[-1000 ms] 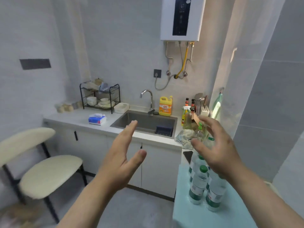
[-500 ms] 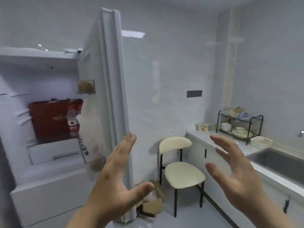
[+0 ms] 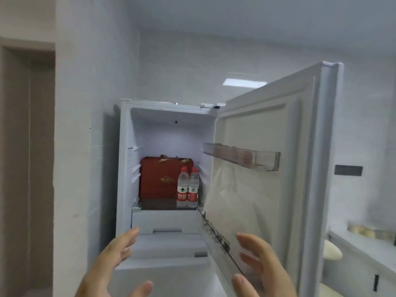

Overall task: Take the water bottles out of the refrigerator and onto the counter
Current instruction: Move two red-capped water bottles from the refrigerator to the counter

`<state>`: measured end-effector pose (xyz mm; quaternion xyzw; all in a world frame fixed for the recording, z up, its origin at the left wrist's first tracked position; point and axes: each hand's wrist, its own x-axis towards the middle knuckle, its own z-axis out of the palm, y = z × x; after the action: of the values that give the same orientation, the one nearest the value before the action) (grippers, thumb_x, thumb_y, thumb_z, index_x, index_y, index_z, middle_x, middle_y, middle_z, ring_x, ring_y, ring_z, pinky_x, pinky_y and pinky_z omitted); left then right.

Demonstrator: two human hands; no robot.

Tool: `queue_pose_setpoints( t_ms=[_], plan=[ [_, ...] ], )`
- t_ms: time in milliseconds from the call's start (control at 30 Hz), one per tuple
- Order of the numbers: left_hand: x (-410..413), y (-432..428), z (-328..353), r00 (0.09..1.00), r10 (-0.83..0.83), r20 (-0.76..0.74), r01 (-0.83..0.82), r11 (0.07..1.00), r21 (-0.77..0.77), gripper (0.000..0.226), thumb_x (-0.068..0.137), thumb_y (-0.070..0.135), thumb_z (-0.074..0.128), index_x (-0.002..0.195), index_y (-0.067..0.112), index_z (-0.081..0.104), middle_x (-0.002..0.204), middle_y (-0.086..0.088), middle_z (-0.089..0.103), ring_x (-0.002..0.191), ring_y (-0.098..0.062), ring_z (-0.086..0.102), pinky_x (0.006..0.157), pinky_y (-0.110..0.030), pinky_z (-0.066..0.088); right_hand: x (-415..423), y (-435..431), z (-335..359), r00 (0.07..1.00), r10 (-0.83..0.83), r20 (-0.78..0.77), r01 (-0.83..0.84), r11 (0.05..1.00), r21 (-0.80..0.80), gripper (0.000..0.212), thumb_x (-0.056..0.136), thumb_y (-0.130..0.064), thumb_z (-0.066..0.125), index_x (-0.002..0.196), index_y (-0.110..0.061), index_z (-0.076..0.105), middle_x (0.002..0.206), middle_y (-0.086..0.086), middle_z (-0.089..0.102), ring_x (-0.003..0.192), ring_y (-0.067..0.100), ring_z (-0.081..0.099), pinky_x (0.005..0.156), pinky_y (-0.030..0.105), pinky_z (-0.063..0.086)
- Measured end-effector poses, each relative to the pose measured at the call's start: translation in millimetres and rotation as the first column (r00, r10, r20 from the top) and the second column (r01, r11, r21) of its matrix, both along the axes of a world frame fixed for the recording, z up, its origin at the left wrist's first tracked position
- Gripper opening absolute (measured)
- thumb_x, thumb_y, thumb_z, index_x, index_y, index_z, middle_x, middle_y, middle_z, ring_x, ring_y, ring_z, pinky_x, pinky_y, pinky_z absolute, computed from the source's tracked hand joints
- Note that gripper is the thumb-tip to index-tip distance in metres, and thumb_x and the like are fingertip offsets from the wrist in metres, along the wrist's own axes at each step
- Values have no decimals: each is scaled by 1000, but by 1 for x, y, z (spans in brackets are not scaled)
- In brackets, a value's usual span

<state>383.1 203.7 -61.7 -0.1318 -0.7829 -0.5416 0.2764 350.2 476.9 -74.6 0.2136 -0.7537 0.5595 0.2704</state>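
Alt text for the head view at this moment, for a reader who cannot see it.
Two water bottles with red labels stand in the open refrigerator, in front of a red box. The left hand and right hand are raised towards it, open and empty.

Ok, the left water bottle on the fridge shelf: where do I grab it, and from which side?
Probably its upper body, at the shoulder, coming straight in from the open front. The left bottle stands upright, the other bottle crowds its right side and the red box stands behind, so only the narrower top leaves room to wrap round.
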Motion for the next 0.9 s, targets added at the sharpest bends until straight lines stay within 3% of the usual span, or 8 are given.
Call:
queue_pose_setpoints(
  t_ms=[167,333,400,500,567,633,767,900],
  plan=[
    [-63,-60,-1,997,-39,66,38,999,11,79,54,29,78,130,28,57,139,6,58,127,-11,54,108,-48,41,-67,-74,-1,988,62,139,-54,997,-58,56,51,-51,79,105,-49,68,115,-20,70,108,-9,62,89,11,49],
    [-137,-89,2,961,-187,206,148,970,191,64,57,15,72,115,36,57,137,5,53,118,-16,52,109,-47,36,-137,-112,5,962,98,253,-96,995,-20,54,78,-11,83,109,-40,50,123,-19,53,117,-4,50,86,2,44],
    [-164,-98,2,949,-216,231,163,960,226,63,57,22,73,118,27,58,138,-7,52,123,-24,50,110,-47,33,-161,-128,-2,979,20,204,-11,999,-47,54,79,-7,80,114,-37,53,127,-17,56,119,-4,52,89,6,45],
    [-208,-111,-18,945,-217,243,145,948,284,30,97,0,57,124,12,60,144,-17,48,137,-33,39,101,-51,39,-203,-158,-12,984,-82,158,101,988,-115,55,79,-6,78,122,-30,54,130,-13,57,121,1,53,97,16,44],
    [-239,-113,-33,949,-215,231,139,942,307,27,100,1,46,108,19,65,136,-12,51,134,-31,39,82,-48,48,-237,-173,-17,983,-118,139,137,982,-133,60,79,-5,78,126,-28,51,132,-10,56,122,5,52,102,23,43],
    [-269,-113,-43,961,-161,224,84,944,318,27,100,3,50,101,26,64,128,-5,54,136,-32,40,90,-49,47,-271,-181,-18,982,-140,130,160,974,-159,63,79,-4,78,129,-28,47,135,-5,55,123,10,52,106,29,42],
    [-334,-122,-35,997,7,82,-17,993,118,54,68,16,76,116,35,62,120,22,68,120,-4,59,98,-34,51,-343,-192,-14,981,-160,114,174,976,-129,58,85,-18,75,134,-29,45,138,-9,51,126,11,49,111,33,38],
    [-395,-132,-33,999,25,44,-28,998,63,60,69,21,74,123,41,55,128,15,64,119,4,57,99,-31,49,-398,-203,-18,978,-175,116,189,975,-114,57,85,-23,75,131,-35,43,131,-13,52,121,11,51,106,34,42]
  ],
)
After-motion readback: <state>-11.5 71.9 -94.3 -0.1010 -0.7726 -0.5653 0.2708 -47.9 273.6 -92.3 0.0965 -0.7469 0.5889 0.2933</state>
